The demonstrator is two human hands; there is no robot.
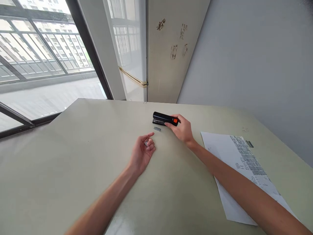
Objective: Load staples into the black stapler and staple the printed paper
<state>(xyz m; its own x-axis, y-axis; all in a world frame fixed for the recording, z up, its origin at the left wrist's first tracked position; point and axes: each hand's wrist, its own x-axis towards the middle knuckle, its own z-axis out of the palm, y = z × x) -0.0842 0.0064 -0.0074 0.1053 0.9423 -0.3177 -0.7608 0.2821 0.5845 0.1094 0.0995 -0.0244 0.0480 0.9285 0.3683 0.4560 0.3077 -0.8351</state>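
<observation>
My right hand (pixel 182 128) is closed around the rear end of a black stapler (pixel 162 117) with an orange-red patch. The stapler lies nearly level, its front end pointing left. Just below that front end, a short grey strip of staples (pixel 157 129) rests on the table. My left hand (pixel 143 151) is palm up to the lower left, its index finger stretched toward this strip without clearly touching it. The other fingers are curled in, and a small grey piece (pixel 146 143), which looks like a strip of staples, shows between them.
Printed paper sheets (pixel 220 147) lie on the table (pixel 73 169) under my right forearm. Another grey strip (pixel 249 144) is by their far right corner. Behind the table stand a refrigerator (pixel 163 71) and a grey wall (pixel 256 65); a window (pixel 44 49) is at left.
</observation>
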